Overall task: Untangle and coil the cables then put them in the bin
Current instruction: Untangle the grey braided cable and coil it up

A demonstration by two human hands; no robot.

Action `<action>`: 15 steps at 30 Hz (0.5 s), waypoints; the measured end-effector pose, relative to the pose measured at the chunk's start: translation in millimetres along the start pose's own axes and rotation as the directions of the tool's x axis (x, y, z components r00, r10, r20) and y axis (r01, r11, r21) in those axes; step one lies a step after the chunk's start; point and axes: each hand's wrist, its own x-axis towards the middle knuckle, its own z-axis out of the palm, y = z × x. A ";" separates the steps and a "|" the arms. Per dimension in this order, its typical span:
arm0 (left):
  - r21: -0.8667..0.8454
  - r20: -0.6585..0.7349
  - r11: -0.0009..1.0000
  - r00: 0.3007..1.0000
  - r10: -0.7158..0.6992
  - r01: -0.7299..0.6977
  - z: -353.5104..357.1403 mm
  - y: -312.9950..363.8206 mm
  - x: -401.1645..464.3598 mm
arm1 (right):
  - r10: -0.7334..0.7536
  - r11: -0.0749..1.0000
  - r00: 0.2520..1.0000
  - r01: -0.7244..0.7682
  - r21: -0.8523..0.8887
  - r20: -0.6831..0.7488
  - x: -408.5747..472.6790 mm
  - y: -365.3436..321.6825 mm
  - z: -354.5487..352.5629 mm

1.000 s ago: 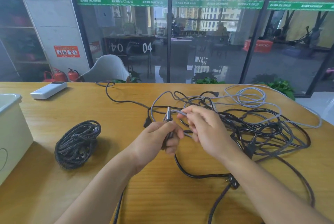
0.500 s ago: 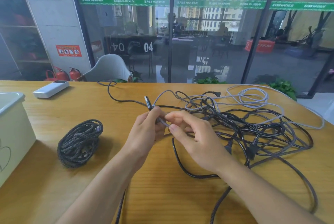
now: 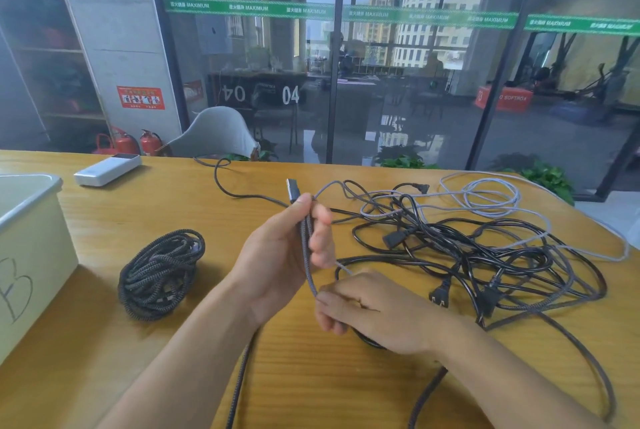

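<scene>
My left hand [image 3: 277, 252] is raised over the wooden table [image 3: 311, 376] and pinches a grey braided cable [image 3: 306, 255] just below its USB plug [image 3: 292, 190], which points up. Below and to the right, my right hand [image 3: 374, 310] grips the same cable where it loops down. A tangle of black and grey cables [image 3: 485, 255] spreads over the right half of the table. A coiled dark braided cable [image 3: 157, 272] lies on the left. The cream bin [image 3: 31, 255] stands at the left edge.
A white remote-like device [image 3: 107, 168] lies at the back left of the table. A light grey cable loop [image 3: 491, 196] rests at the back right. A grey chair [image 3: 214, 134] and a glass wall stand behind the table.
My left hand has lifted the plug end higher. My right hand has slid down along the grey cable toward me, forming a loop between the hands.
</scene>
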 end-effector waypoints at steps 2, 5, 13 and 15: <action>-0.009 0.106 0.999 0.994 -0.040 0.041 -3.5 3.8 -1.5 | -0.012 0.996 1.000 0.012 -0.094 0.001 1.4 10.3 -3.8; 0.015 0.227 0.992 0.966 -0.123 0.122 -8.7 3.9 -1.4 | -0.017 0.945 0.999 -0.001 -0.326 -0.052 4.4 28.8 -14.7; 0.223 0.288 0.958 0.927 -0.242 0.181 -16.0 14.8 -6.9 | -0.307 0.643 0.867 -0.115 -0.757 -0.393 -4.5 56.3 -80.3; 0.339 0.275 0.925 0.922 -0.271 0.171 -16.8 14.8 -9.2 | -0.316 0.620 0.798 -0.235 -0.748 -0.513 -16.8 63.8 -96.8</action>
